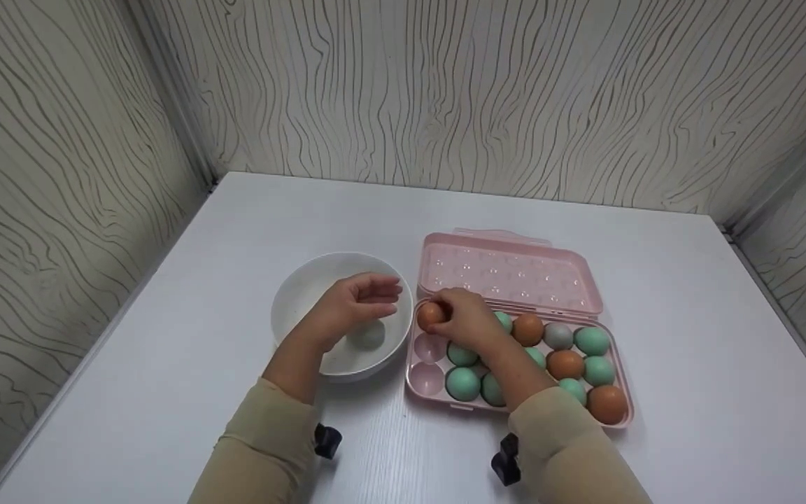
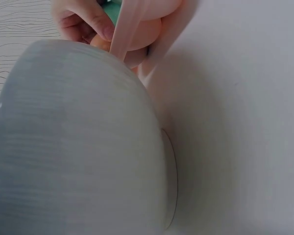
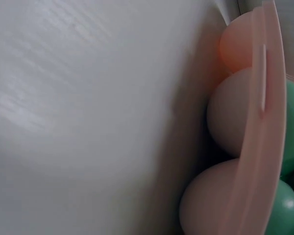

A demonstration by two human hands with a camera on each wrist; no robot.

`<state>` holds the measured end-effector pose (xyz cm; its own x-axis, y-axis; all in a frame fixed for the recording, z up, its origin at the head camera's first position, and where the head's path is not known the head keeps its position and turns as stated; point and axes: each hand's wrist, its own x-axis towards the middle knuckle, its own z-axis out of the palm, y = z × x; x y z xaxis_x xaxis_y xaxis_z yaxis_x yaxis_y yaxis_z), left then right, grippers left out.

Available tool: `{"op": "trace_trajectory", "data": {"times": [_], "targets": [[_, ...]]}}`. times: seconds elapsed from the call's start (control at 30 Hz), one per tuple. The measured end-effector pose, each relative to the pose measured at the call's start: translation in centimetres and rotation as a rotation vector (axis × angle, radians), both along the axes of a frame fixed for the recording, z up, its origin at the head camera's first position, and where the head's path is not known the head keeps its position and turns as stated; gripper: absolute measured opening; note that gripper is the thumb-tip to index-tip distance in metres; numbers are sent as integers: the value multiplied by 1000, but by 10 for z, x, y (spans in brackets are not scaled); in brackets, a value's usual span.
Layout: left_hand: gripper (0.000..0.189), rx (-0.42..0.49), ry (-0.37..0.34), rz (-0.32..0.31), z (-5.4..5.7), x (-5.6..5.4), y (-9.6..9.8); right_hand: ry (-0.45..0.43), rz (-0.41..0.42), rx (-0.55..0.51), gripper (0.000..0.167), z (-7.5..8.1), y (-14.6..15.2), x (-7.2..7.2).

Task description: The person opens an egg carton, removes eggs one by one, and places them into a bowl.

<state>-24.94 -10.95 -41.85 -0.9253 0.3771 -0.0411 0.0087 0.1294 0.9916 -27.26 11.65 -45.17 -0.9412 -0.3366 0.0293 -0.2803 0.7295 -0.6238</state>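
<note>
My right hand (image 1: 469, 320) pinches a brown egg (image 1: 430, 317) between thumb and fingers, at the back-left cup of a pink egg box (image 1: 427, 379). The left wrist view also shows that hand's thumb (image 2: 105, 28) against the egg, close to the box's rim. Over the white bowl (image 1: 287, 301), my left hand (image 1: 357, 304) hovers with relaxed fingers and holds nothing. A pale greenish egg (image 1: 366, 334) lies in the bowl below it, partly hidden by the hand. Green, brown and grey eggs sit in the box, some covered by my right forearm.
The box's lid (image 1: 508, 273) lies folded back behind the eggs. The bowl stands just left of the box on a white table (image 1: 186, 336). Two cups at the box's front left hold no egg. Patterned panels (image 1: 431, 91) rise behind and at both sides.
</note>
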Motion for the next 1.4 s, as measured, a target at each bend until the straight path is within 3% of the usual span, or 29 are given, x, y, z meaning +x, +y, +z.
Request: {"op": "trace_trajectory", "data": {"times": [0.23, 0.63, 0.87, 1.1, 1.4], "targets": [[47, 9, 9, -2, 1, 0, 0, -45, -9, -138, 37, 14, 3, 0], [47, -62, 10, 7, 4, 0, 7, -76, 26, -261, 40, 54, 6, 4], [44, -72, 22, -4, 7, 0, 13, -90, 60, -303, 40, 75, 1, 14], [44, -38, 46, -15, 11, -1, 19, -141, 58, -339, 40, 80, -5, 18], [46, -61, 58, -24, 41, 16, 26, -162, 63, -355, 45, 82, -10, 22]]}}
